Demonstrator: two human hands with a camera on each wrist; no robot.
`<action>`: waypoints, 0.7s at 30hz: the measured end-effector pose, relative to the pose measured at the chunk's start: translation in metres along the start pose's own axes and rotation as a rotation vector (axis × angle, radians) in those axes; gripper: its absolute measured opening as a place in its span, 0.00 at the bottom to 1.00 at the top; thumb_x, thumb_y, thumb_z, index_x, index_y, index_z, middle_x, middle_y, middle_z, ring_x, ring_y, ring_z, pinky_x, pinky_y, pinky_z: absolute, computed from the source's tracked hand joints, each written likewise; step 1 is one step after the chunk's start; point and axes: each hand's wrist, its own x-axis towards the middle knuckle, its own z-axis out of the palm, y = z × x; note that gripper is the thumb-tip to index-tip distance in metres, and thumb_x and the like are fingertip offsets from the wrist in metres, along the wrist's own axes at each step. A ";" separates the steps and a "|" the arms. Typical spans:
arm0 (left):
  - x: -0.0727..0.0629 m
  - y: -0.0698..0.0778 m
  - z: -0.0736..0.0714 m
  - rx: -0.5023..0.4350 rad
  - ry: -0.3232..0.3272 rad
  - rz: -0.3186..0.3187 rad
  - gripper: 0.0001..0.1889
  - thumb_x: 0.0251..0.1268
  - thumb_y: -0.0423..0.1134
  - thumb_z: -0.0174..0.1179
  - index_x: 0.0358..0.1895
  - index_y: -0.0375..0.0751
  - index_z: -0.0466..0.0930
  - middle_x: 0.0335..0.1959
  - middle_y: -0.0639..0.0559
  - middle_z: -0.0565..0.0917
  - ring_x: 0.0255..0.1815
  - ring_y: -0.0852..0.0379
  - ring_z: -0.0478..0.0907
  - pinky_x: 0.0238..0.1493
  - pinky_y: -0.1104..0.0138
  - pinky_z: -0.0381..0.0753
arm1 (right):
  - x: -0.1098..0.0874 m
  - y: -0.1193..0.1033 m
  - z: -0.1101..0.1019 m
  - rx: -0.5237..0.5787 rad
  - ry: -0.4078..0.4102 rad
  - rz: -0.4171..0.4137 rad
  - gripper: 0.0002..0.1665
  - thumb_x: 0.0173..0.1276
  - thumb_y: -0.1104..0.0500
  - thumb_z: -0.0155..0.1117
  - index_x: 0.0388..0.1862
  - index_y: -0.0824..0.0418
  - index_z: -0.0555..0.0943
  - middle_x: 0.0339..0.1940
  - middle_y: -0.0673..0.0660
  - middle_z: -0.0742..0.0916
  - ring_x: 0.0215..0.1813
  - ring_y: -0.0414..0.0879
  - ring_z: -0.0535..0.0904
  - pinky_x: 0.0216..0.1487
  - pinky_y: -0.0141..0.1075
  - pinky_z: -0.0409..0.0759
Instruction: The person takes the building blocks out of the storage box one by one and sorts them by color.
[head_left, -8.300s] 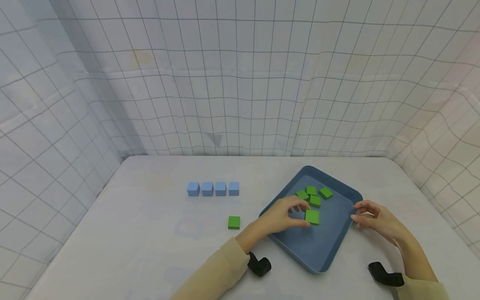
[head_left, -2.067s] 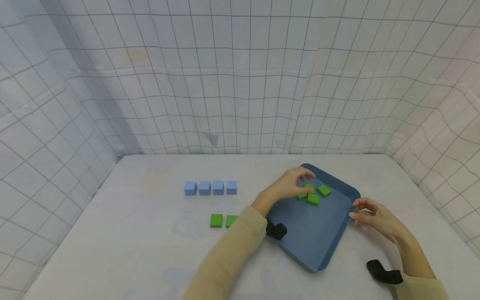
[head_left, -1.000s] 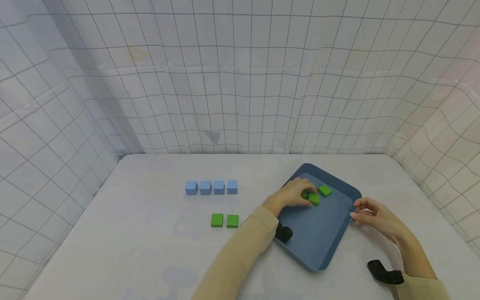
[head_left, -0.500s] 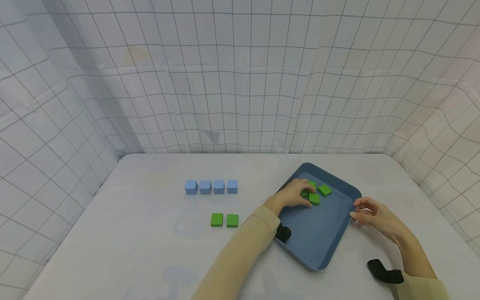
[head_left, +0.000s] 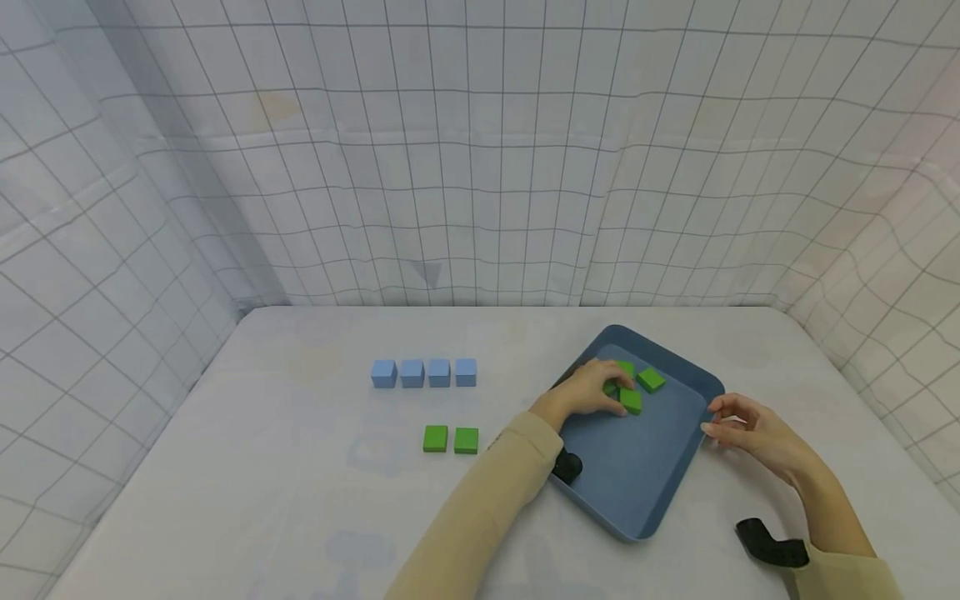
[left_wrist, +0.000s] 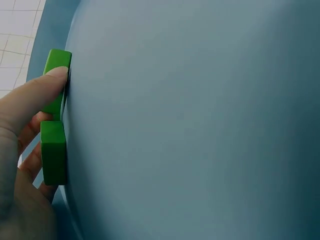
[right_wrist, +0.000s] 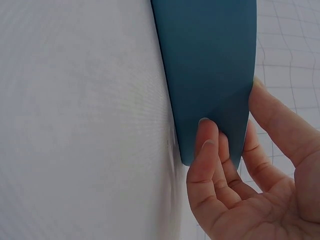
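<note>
In the head view, my left hand (head_left: 585, 390) reaches into a blue tray (head_left: 645, 500) and pinches a green block (head_left: 631, 401) between thumb and fingers. Partly behind those fingers lie other green blocks (head_left: 626, 367); a separate green block (head_left: 651, 380) sits just to their right. The left wrist view has the thumb tip on one green block (left_wrist: 56, 60), with a second green block (left_wrist: 54, 152) beside it. My right hand (head_left: 757, 437) holds the tray's right corner, thumb over the rim and curled fingers at its outer wall (right_wrist: 210, 65).
Left of the tray, two green blocks (head_left: 436, 438) lie side by side on the white table (head_left: 262, 467). Behind them stands a row of several light blue cubes (head_left: 412, 373). Grid-patterned sheeting (head_left: 495, 167) closes off the back and sides. Each wrist carries a black mount (head_left: 772, 546).
A green block once in my left hand now lies beside the other on the table. The left hand has returned to the blocks in the tray and closed there. The right hand stays at the rim.
</note>
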 end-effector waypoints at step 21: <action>-0.005 0.008 -0.018 -0.299 0.190 0.107 0.18 0.52 0.37 0.67 0.48 0.40 0.79 0.44 0.53 0.75 0.49 0.57 0.71 0.53 0.70 0.69 | 0.000 0.001 -0.001 0.010 0.004 0.011 0.20 0.66 0.59 0.58 0.50 0.68 0.64 0.39 0.54 0.75 0.34 0.45 0.76 0.32 0.35 0.75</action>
